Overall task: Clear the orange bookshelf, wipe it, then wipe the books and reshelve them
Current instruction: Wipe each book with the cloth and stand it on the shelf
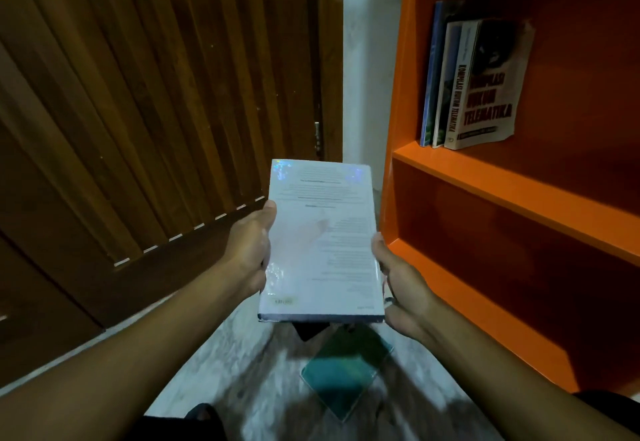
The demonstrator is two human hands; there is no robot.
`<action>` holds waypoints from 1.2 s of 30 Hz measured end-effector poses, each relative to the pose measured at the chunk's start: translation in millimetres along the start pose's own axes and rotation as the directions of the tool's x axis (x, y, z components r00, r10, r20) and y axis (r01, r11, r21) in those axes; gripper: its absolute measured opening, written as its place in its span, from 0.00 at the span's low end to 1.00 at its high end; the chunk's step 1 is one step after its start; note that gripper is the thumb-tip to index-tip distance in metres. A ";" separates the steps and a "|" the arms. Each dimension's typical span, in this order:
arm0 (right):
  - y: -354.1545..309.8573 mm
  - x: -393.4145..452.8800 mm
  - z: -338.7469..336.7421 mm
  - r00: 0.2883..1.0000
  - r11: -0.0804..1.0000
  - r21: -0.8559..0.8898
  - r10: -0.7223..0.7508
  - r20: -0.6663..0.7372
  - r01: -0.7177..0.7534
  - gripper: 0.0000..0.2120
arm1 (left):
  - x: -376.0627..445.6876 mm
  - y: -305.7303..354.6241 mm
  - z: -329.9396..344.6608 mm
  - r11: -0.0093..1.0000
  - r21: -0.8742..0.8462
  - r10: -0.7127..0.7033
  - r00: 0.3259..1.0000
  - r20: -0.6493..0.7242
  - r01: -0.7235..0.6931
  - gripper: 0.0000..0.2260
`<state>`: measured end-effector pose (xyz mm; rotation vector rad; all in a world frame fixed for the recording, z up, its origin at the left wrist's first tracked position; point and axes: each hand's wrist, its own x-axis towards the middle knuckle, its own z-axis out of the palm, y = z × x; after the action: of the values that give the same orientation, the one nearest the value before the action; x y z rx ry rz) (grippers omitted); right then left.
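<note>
Book (322, 243) flat, long axis pointing away; both hands' fingers gripping its sides.

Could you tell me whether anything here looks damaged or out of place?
Yes: the Kompilasi Hukum Telematika book on the orange bookshelf has a torn, curled cover corner, and a teal book lies on the floor.

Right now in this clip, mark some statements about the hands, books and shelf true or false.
1. Both hands, left hand and right hand, hold the pale white-covered book. True.
2. The orange wooden bookshelf holds no books. False: the leaning books on the upper shelf stand there.
3. A teal flat book lies on the floor below the hands. True.
4. The held book rests on a shelf board. False: it is held in the air, left of the shelf.
</note>
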<state>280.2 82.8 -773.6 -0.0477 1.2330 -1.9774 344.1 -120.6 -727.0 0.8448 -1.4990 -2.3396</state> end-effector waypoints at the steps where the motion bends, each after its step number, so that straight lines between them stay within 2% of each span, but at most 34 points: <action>1: -0.7 -1.1 -0.6 0.998 0.998 -0.038 -0.048 0.029 0.049 0.19 | -0.5 -4.9 1.3 0.999 0.025 -0.034 0.999 0.031 0.033 0.17; 4: -0.6 -6.6 -1.7 0.987 0.989 -0.057 -0.133 0.085 0.138 0.18 | -3.2 -12.5 6.5 0.979 0.175 -0.123 0.989 0.079 0.108 0.16; 6: 2.1 -5.2 -5.4 0.983 0.981 -0.094 -0.160 0.084 0.168 0.16 | -2.0 -13.8 14.4 0.913 0.408 0.010 0.999 -0.031 0.004 0.15; 7: 4.9 -2.4 -6.7 0.982 0.972 -0.147 -0.178 0.062 0.185 0.16 | -2.4 -13.5 18.7 0.801 0.593 0.158 0.984 -0.082 -0.079 0.19; 8: 8.0 0.6 -6.5 0.978 0.955 -0.215 -0.206 0.019 0.206 0.15 | -3.2 -13.5 21.4 0.648 0.743 0.321 0.945 -0.066 -0.169 0.24; 9: 12.1 3.6 -5.7 0.967 0.927 -0.295 -0.251 -0.032 0.231 0.16 | -8.0 -12.3 25.5 0.524 0.811 0.432 0.902 0.010 -0.260 0.26; 10: 16.2 5.5 -4.6 0.951 0.890 -0.379 -0.302 -0.071 0.254 0.17 | -12.0 -12.4 29.3 0.471 0.817 0.457 0.884 0.095 -0.332 0.28; 11: 20.4 6.6 -3.2 0.933 0.844 -0.460 -0.350 -0.081 0.276 0.18 | -15.4 -13.7 33.9 0.508 0.768 0.427 0.889 0.168 -0.389 0.29; 12: 23.8 5.9 -1.4 0.916 0.791 -0.535 -0.393 -0.075 0.296 0.18 | -19.6 -15.6 39.5 0.614 0.690 0.332 0.919 0.215 -0.383 0.31; 14: 27.3 -0.4 3.5 0.874 0.637 -0.701 -0.485 -0.041 0.321 0.15 | -28.9 -21.3 52.3 0.808 0.538 0.104 0.957 0.271 -0.241 0.35; 15: 28.1 -4.4 5.8 0.851 0.545 -0.772 -0.525 -0.009 0.328 0.16 | -30.4 -25.3 57.1 0.851 0.490 0.056 0.960 0.273 -0.189 0.37; 18: 31.6 -9.9 8.5 0.805 0.320 -0.889 -0.587 0.084 0.326 0.16 | -24.7 -36.4 64.2 0.901 0.395 0.123 0.978 0.167 -0.180 0.37; 20: 34.3 -9.5 8.9 0.797 0.221 -0.926 -0.591 0.122 0.305 0.17 | -20.3 -41.0 65.8 0.908 0.353 0.199 0.974 0.107 -0.225 0.35; 25: 34.2 -10.4 4.4 0.820 0.170 -0.929 -0.540 0.190 0.328 0.30 | -17.0 -38.9 63.4 0.861 0.431 0.294 0.956 0.015 -0.271 0.24; 28: 31.8 -11.8 0.7 0.816 0.169 -0.910 -0.525 0.243 0.380 0.34 | -15.5 -33.6 60.2 0.885 0.358 0.330 0.943 -0.036 -0.296 0.15; 31: 24.9 -11.4 -0.2 0.798 0.180 -0.882 -0.531 0.286 0.436 0.28 | -13.0 -22.1 57.1 0.908 0.280 0.339 0.939 -0.054 -0.312 0.11; 34: 22.0 -7.9 -2.1 0.741 0.149 -0.869 -0.602 0.298 0.471 0.20 | -11.5 -14.7 53.9 0.928 0.222 0.320 0.946 -0.057 -0.300 0.09; 35: 20.3 -8.1 -2.0 0.734 0.187 -0.860 -0.623 0.270 0.474 0.20 | -11.3 -13.8 52.9 0.933 0.213 0.311 0.949 -0.062 -0.292 0.09; 36: 16.8 -9.1 -1.0 0.742 0.275 -0.831 -0.632 0.222 0.483 0.19 | -10.7 -13.3 51.4 0.936 0.213 0.301 0.951 -0.068 -0.281 0.10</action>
<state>296.2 85.6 -783.8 -1.0063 2.4956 -1.6451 324.1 -70.8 -719.3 0.7138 -1.7079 -1.9317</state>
